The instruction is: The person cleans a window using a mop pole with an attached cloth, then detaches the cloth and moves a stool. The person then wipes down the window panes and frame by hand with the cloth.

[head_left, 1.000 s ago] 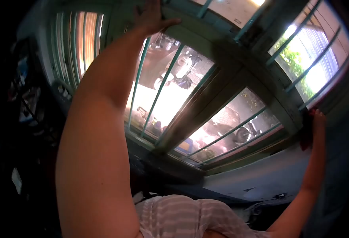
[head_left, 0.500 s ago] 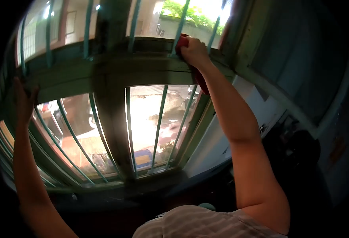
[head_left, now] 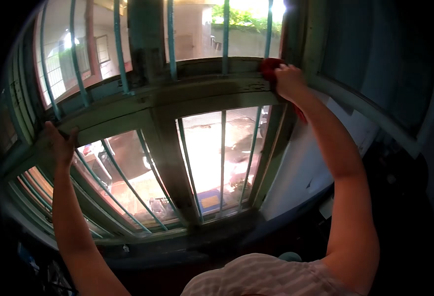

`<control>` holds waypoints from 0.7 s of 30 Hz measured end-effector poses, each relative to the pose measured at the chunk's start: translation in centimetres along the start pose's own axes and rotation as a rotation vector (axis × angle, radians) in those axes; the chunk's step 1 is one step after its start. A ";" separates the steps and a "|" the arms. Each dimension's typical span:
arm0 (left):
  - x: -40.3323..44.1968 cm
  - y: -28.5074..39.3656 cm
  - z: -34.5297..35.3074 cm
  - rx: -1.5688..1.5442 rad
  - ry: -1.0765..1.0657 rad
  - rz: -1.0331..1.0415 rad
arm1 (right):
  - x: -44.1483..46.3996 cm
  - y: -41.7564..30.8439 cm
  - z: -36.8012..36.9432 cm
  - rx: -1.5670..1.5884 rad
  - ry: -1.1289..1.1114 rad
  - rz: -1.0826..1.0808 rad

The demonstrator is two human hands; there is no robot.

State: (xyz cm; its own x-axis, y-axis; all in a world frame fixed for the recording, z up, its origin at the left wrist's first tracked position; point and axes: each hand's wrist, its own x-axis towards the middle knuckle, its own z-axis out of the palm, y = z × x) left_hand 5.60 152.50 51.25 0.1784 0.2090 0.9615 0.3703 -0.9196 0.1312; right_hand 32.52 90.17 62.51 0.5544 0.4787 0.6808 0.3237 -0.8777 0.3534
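Note:
My right hand (head_left: 291, 83) is closed on a red cloth (head_left: 272, 69), pressed against the green wooden crossbar (head_left: 202, 91) of the window at its right end. Part of the cloth hangs below the wrist. At the left, my left hand (head_left: 62, 143) rests against the frame near the same crossbar, its thumb and fingers apart and nothing seen in it. Teal vertical bars (head_left: 225, 37) stand in the upper panes, close to the cloth.
Lower panes with bars (head_left: 223, 163) show a bright yard outside. An open shutter panel (head_left: 375, 69) stands at the right beside a pale wall (head_left: 301, 167). Dark clutter lies at the lower left and right.
The view has turned and levelled. My right hand has moved with the red cloth rightward along the crossbar to its right end. My left hand stays at the frame on the left.

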 end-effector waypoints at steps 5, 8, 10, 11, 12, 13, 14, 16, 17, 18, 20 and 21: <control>0.6 4.5 -3.5 0.029 -0.108 -0.158 | 0.0 -6.7 -4.8 0.389 0.164 -0.022; 0.1 3.0 -1.8 -0.070 -0.018 -0.079 | 3.5 -13.9 -3.3 0.308 0.357 -0.104; 0.1 3.1 -1.9 -0.016 -0.037 -0.131 | 4.8 -18.7 -3.5 0.255 0.222 -0.118; 0.2 3.4 -2.0 0.007 -0.048 -0.156 | 5.1 -19.5 -3.7 0.339 0.220 -0.111; 0.3 3.4 -2.1 0.026 -0.041 -0.154 | 5.3 -20.1 -4.0 0.422 0.216 -0.101; 0.3 3.5 -2.1 0.042 -0.037 -0.154 | 5.5 -20.2 -4.0 0.504 0.209 -0.090; 0.0 3.6 -2.0 0.059 -0.035 -0.156 | 5.5 -19.1 -2.9 0.573 0.246 -0.172; -0.1 3.7 -2.3 0.034 -0.042 -0.130 | 5.0 -17.2 -3.5 0.377 0.190 -0.301; 0.0 3.6 -2.5 0.024 -0.043 -0.119 | 5.0 -16.5 -4.4 0.280 0.165 -0.369; -0.2 3.3 -2.5 0.022 -0.048 -0.120 | 5.5 -15.9 -5.4 0.120 0.021 -0.388; 0.1 3.0 -2.0 0.013 -0.042 -0.120 | 5.2 -13.5 -6.1 -0.075 -0.049 -0.402; 0.1 3.5 -2.4 0.021 -0.054 -0.125 | 4.7 -12.8 -5.7 -0.095 0.006 -0.421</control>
State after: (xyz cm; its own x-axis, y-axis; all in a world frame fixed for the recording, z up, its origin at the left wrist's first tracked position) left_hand 4.73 148.53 52.35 0.1783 0.3401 0.9233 0.4121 -0.8779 0.2438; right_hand 26.60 103.53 64.91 0.3844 0.7959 0.4678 0.4490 -0.6039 0.6585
